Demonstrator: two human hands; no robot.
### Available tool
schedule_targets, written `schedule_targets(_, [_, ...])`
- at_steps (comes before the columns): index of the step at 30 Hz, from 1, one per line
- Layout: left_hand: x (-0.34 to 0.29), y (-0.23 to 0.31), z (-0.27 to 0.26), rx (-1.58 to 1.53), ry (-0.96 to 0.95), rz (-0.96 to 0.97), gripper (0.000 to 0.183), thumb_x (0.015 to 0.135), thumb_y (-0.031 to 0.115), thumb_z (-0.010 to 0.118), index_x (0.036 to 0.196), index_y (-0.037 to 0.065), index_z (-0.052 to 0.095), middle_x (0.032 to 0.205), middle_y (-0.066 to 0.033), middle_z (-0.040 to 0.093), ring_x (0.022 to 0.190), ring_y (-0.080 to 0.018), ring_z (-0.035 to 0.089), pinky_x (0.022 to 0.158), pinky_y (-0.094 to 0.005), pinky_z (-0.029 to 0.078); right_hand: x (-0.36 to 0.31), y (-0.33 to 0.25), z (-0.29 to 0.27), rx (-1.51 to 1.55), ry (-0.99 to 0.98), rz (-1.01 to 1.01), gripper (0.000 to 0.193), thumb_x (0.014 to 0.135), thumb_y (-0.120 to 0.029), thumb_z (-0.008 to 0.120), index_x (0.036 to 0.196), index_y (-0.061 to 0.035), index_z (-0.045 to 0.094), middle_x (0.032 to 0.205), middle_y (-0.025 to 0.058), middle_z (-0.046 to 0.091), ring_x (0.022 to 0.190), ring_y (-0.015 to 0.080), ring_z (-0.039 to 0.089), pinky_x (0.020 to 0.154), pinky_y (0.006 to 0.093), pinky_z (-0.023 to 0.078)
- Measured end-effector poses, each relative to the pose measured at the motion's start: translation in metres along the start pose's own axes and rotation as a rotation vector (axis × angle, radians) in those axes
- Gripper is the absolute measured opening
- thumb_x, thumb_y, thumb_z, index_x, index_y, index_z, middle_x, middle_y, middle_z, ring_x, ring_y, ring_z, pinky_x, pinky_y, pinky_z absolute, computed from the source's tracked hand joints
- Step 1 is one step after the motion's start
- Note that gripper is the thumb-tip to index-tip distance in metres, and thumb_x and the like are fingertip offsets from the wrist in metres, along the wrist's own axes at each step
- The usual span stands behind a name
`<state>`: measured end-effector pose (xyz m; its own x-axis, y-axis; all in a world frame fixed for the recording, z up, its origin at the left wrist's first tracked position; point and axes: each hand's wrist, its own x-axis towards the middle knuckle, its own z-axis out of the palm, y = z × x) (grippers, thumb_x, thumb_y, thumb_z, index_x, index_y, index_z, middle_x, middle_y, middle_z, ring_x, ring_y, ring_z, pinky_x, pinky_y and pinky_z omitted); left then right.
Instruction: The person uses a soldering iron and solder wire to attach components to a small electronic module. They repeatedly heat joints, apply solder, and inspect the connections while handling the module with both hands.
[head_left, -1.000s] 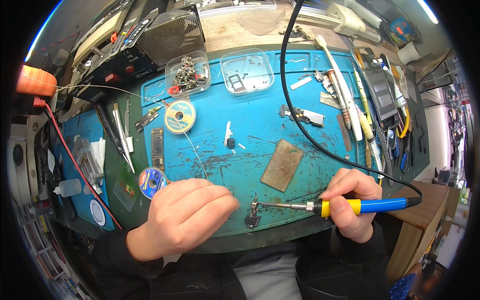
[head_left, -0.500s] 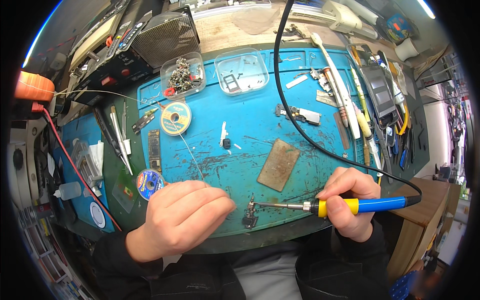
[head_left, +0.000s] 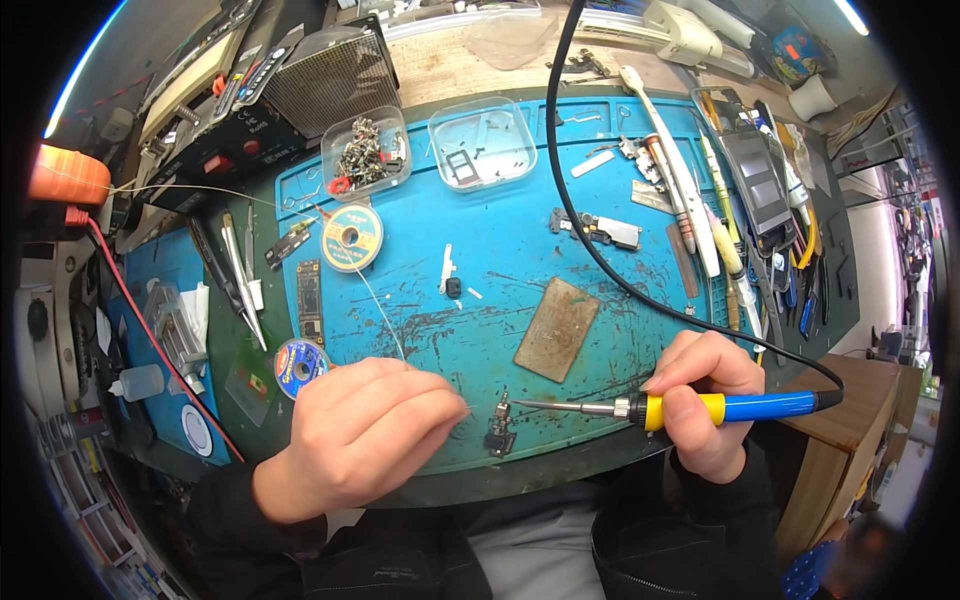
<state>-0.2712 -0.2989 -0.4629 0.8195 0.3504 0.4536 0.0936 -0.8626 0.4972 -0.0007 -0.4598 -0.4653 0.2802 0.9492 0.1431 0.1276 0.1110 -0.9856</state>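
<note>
My right hand [head_left: 708,400] grips a soldering iron [head_left: 768,406] by its yellow and blue handle, its tip pointing left. That tip lies just beside the upper end of a small dark electronic part [head_left: 499,436] near the front of the mat; whether they touch I cannot tell. Left of the part, my left hand [head_left: 365,430] is closed in a pinch on thin solder wire [head_left: 381,310]. The wire runs down to it from a cream spool [head_left: 338,262]; the pinching fingertips are mostly hidden behind the hand. A blue spool [head_left: 297,368] sits partly behind my left hand.
A rusty metal plate [head_left: 557,330] lies mid-mat. The iron's black cable [head_left: 612,272] arches over the right side. Two clear boxes [head_left: 483,182] of small parts stand at the back. Tools, including a white toothbrush [head_left: 668,140], line the right; tweezers [head_left: 238,280] lie left.
My right hand has shifted slightly right and up, drawing the iron's tip a little away from the small part. My left hand has barely moved.
</note>
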Motion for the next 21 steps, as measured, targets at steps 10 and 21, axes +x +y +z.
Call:
schedule_targets(10, [-0.0032, -0.0038, -0.0012, -0.031, 0.015, -0.013, 0.026, 0.074, -0.005, 0.085, 0.098, 0.0, 0.074, 0.091, -0.0098, 0.073, 0.077, -0.0276, 0.071, 0.067, -0.0359, 0.059, -0.006, 0.0012, 0.0022, 0.146, 0.089, 0.041, 0.016, 0.094, -0.011, 0.08, 0.1, -0.0021, 0.068, 0.089, 0.0081, 0.071, 0.072, 0.0105, 0.062, 0.066, 0.0253, 0.049])
schedule_targets(21, [-0.0078, -0.0015, -0.0014, -0.007, 0.02, -0.003, 0.025, 0.076, -0.002, 0.086, 0.098, 0.002, 0.074, 0.093, -0.0086, 0.073, 0.079, -0.0279, 0.071, 0.069, -0.0374, 0.059, -0.0045, 0.0035, 0.0085, 0.027, 0.15, -0.21, 0.016, 0.099, -0.016, 0.08, 0.097, -0.0033, 0.07, 0.085, 0.0092, 0.073, 0.07, 0.0148, 0.063, 0.062, 0.0284, 0.05])
